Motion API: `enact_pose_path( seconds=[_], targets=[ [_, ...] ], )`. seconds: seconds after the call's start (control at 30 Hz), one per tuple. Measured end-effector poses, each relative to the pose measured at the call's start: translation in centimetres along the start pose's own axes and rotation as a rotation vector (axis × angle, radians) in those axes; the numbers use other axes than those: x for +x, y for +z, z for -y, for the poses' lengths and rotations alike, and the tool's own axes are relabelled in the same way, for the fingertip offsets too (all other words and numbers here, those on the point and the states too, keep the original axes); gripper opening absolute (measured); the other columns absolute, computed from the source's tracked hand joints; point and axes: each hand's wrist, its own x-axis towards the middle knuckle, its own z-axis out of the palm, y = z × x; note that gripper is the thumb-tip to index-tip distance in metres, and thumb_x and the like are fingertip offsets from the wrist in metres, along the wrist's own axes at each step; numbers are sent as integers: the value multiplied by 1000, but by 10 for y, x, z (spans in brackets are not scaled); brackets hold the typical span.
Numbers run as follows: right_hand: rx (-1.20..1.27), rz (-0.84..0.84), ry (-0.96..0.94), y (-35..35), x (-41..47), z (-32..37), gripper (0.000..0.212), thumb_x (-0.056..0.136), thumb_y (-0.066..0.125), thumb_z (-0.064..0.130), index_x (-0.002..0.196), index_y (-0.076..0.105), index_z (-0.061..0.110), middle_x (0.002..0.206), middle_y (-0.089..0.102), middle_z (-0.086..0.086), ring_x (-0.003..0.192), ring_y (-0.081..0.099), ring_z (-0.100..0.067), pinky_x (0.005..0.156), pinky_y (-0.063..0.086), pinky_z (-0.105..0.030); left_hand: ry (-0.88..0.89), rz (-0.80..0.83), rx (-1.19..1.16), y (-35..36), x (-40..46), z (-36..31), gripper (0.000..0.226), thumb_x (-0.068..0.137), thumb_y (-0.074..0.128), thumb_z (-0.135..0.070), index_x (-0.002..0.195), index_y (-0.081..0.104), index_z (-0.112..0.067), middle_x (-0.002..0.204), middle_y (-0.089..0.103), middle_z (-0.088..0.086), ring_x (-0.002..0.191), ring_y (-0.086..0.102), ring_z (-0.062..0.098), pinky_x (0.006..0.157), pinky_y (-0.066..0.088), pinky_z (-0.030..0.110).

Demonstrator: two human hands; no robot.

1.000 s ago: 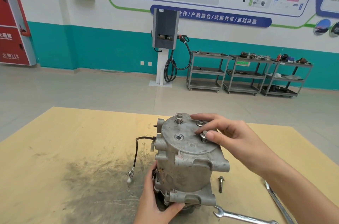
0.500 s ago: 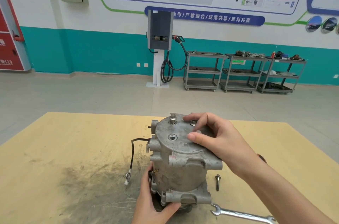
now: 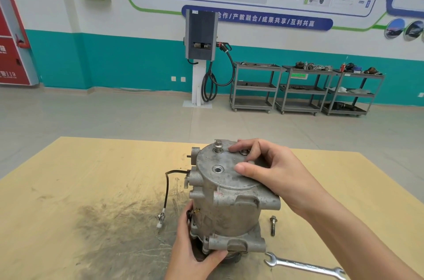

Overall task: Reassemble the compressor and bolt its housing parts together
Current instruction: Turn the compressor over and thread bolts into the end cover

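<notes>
Head view — compressor (image 3: 229, 199) upright, axis vertical

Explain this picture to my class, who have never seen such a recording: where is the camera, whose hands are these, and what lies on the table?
No machine is at work here. The one view comes from a camera worn on a person's head, looking forward and down, so the two hands are the wearer's own. A grey metal compressor stands upright on a wooden table. The left hand holds its lower end, thumb curled round the bottom flange. The right hand rests on the round top cover, fingertips on a bolt there, though the exact grip is partly hidden. Another bolt stands in the cover's far edge, and one bolt hole is empty. On the table lie a loose bolt, a spanner and the compressor's black cable. Behind are a charging post and shelf carts.
</notes>
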Motion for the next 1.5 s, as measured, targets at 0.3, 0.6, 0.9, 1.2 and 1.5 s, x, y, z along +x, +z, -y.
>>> enact_pose_path(
  seconds=[0.3,0.6,0.9,1.2,1.5],
  targets=[
    [118,116,3,-10,-4,-2,8,84,69,20,83,77,23,122,68,4,131,47,-3,104,36,-24,5,14,34,-1,-2,3,114,45,88,-45,139,24,-38,140,47,-11,125,51,5,109,40,41],
    [163,-39,-5,4,-6,-3,16,71,72,19,74,60,10,109,72,-3,110,64,-11,91,51,-24,46,-2,44,-1,-5,9,98,53,85,-43,127,26,-68,128,51,-34,121,52,-5,93,44,11],
    [220,-27,-7,6,-7,-7,6,82,65,19,77,66,19,114,70,0,109,64,-13,86,50,-25,12,-5,3,1,-8,2,97,56,84,-40,131,26,-56,125,52,-36,118,52,-8,84,42,3],
    [138,64,-58,-3,-6,-9,15,88,61,20,94,74,23,122,67,6,123,55,-7,98,44,-21,4,-21,34,-1,-2,11,103,53,89,-30,136,28,-39,138,50,-9,122,53,1,95,44,13],
    [108,-8,-45,4,-2,-6,16,73,74,18,66,62,27,98,74,3,107,63,-2,89,45,-14,0,-10,14,0,1,12,112,39,88,-34,135,32,-25,128,57,-11,115,59,2,86,46,10]
  ],
)
